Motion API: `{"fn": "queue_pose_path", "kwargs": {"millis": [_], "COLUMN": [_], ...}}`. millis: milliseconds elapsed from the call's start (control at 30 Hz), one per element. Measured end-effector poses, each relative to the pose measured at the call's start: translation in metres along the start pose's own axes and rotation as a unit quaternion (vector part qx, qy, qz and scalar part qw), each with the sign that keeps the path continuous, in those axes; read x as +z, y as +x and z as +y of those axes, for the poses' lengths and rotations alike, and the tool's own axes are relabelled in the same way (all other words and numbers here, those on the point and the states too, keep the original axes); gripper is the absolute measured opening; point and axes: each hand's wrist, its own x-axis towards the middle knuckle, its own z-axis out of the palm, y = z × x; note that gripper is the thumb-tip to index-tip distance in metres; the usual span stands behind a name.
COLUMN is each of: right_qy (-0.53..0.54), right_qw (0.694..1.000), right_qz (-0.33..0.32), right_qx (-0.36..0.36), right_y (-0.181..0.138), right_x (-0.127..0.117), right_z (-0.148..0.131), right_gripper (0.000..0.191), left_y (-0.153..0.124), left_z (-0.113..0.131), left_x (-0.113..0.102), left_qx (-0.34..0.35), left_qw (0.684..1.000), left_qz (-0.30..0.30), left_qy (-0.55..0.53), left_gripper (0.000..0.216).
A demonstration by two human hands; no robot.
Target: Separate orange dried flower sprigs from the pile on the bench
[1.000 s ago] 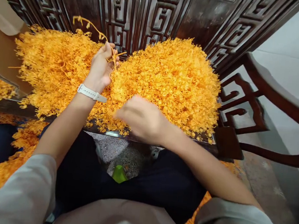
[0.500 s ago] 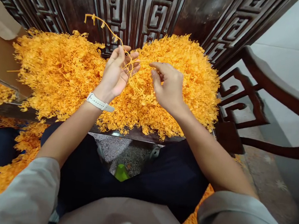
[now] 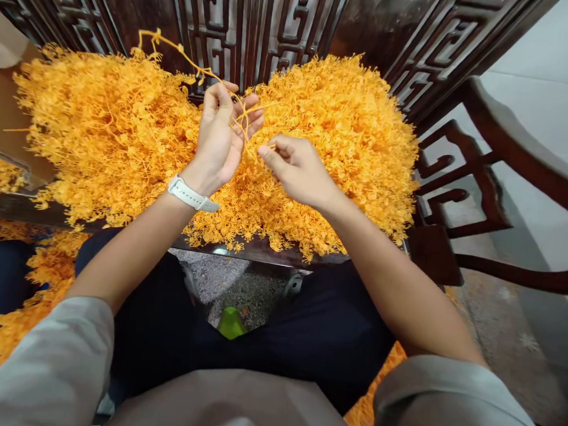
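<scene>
A big heap of orange plastic sprigs (image 3: 351, 139) covers the dark wooden seat in front of me. My left hand (image 3: 221, 136), with a white watch strap on the wrist, is raised above the heap with its fingers curled around a few thin orange sprigs (image 3: 179, 52) that stick up and to the left. My right hand (image 3: 298, 171) sits just right of it, thumb and forefinger pinched on the lower end of those sprigs. The two hands almost touch.
A carved dark wooden chair back (image 3: 263, 17) rises behind the heap, and a curved armrest (image 3: 510, 154) runs along the right. More orange sprigs (image 3: 17, 321) lie beside my left leg. A green object (image 3: 230, 322) shows on the floor between my knees.
My right hand came up from the front edge of the heap to meet the left hand and now pinches the sprigs. The left hand shifted slightly right, still holding them.
</scene>
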Motion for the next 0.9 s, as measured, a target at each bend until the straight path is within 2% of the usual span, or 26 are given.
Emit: {"fn": "queue_pose_path", "kwargs": {"millis": [100, 267, 333, 467, 567, 667, 767, 833, 900], "right_qy": [0.012, -0.054, -0.097, -0.150, -0.193, -0.260, -0.285, -0.275, -0.265], "right_qw": [0.998, 0.989, 0.982, 0.974, 0.965, 0.945, 0.928, 0.925, 0.928], "right_qz": [0.054, 0.132, 0.151, 0.157, 0.162, 0.147, 0.161, 0.194, 0.217], "right_qx": [0.001, -0.041, -0.053, -0.063, -0.077, -0.130, -0.180, -0.177, -0.144], "right_y": [0.005, 0.011, 0.012, 0.013, 0.006, -0.011, -0.025, -0.025, -0.017], "right_x": [-0.003, -0.011, -0.011, -0.003, 0.005, 0.007, -0.003, -0.017, -0.033], "right_z": [0.012, 0.026, 0.030, 0.035, 0.023, -0.008, -0.041, -0.047, -0.035], "right_gripper": [0.064, 0.063, 0.064, 0.065, 0.061, 0.055, 0.055, 0.052, 0.042], "left_y": [-0.002, -0.004, -0.006, -0.010, -0.003, 0.023, 0.055, 0.068, 0.071], "left_z": [-0.003, -0.016, -0.019, -0.017, -0.014, -0.012, -0.005, 0.001, 0.005], "left_x": [0.000, -0.003, -0.002, 0.004, -0.001, -0.027, -0.070, -0.094, -0.106], "left_qx": [-0.007, -0.001, 0.010, 0.043, 0.079, 0.123, 0.120, 0.108, 0.096], "left_qw": [0.999, 0.989, 0.989, 0.991, 0.983, 0.966, 0.947, 0.947, 0.951], "left_qz": [0.001, -0.081, -0.080, -0.039, -0.038, -0.008, 0.064, 0.093, 0.108], "left_qy": [0.047, 0.122, 0.126, 0.121, 0.159, 0.228, 0.292, 0.288, 0.272], "left_gripper": [0.056, 0.062, 0.054, 0.030, 0.023, 0.024, 0.028, 0.025, 0.027]}}
